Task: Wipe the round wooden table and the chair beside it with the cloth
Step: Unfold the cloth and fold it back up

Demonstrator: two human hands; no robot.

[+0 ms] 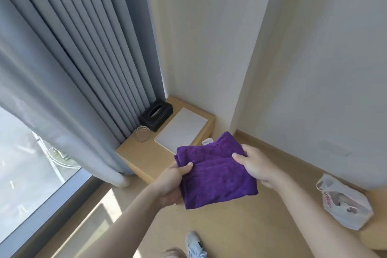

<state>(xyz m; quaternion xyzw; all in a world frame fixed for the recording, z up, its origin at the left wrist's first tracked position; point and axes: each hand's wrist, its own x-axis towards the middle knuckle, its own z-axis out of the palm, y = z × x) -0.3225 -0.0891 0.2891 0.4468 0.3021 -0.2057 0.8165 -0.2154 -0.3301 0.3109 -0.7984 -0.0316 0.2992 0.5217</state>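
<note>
A folded purple cloth (215,172) with a small white tag is held in the air in front of me, above the floor. My left hand (171,182) grips its left edge, thumb on top and fingers underneath. My right hand (255,165) holds its right edge, thumb lying on the top surface. At the lower right, a curved pale wooden edge (374,236) carrying a white plastic bag may be the round table; only a sliver of it shows. No chair is in view.
A low wooden ledge (146,153) in the corner holds a black tissue box (156,115), a glass dish (142,133) and a white pad (182,129). Grey curtains (69,73) hang left over a window. The white plastic bag (345,203) lies right. My shoe (195,245) is below.
</note>
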